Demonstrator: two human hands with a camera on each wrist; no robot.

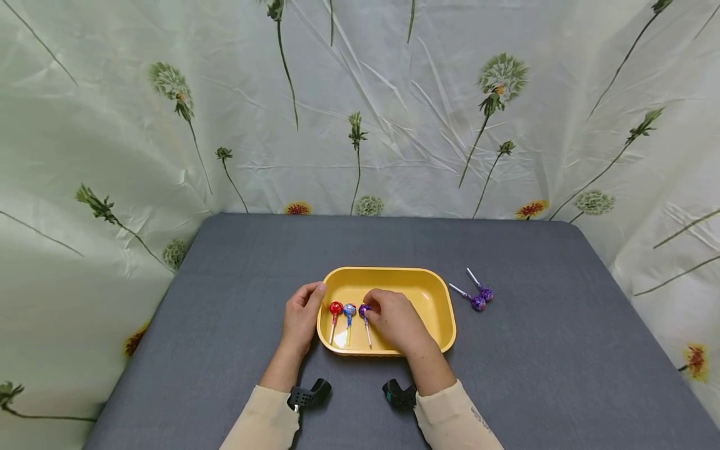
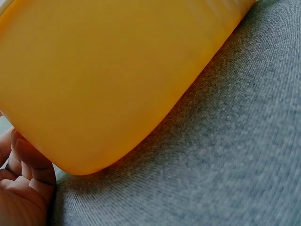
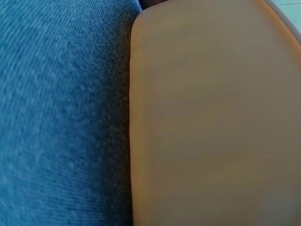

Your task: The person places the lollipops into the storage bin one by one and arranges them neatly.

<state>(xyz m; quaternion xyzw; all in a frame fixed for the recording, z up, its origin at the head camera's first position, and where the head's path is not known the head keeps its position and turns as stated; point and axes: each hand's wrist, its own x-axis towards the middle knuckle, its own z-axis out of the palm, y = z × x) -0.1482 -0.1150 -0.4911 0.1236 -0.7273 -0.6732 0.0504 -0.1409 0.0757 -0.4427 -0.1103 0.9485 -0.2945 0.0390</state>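
Note:
A yellow tray with rounded corners stands on the table. In it a red lollipop and a blue lollipop lie side by side, sticks toward the person. My right hand reaches over the near side of the tray and pinches the head of a purple lollipop, just right of the blue one. At the left end, my left hand holds the tray by its rim, thumb on top. The left wrist view shows its curled fingers against the tray's outer wall.
Two more purple lollipops lie on the grey tablecloth, to the right of the tray, sticks pointing up and left. Behind the table hangs a pale curtain with a flower print.

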